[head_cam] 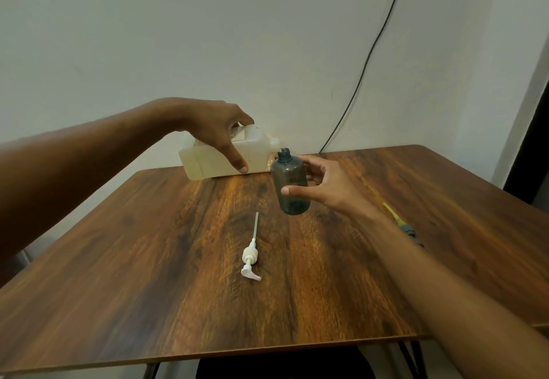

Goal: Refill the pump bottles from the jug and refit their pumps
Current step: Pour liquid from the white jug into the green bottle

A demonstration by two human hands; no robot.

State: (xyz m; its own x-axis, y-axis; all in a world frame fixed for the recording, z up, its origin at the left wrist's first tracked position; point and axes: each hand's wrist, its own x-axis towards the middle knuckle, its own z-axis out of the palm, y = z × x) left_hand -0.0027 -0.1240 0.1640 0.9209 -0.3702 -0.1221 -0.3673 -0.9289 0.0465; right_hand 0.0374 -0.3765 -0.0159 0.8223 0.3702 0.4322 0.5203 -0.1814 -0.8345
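1. Table (184, 274): wood-grain top, bare under the pour, so any overshoot would spread across it.
2. Jug (208, 160): tipped nearly flat at the table's far edge, mouth at the bottle's neck; clamped from above by left hand (221, 129). Risk: sudden glug from a wide mouth, flooding past a narrow opening.
3. Bottle (289, 181): dark, see-through, held clear of the table, wrapped by right hand (323, 182), thumb in front. No liquid level visible. Risk: slipping or tilting if wetted.
4. White pump (251, 259): lying on the table nearer than the bottle, dip tube pointing away. Risk: getting splashed.
5. Yellow-tipped item (398, 218): right of the bottle, partly hidden, unidentifiable.
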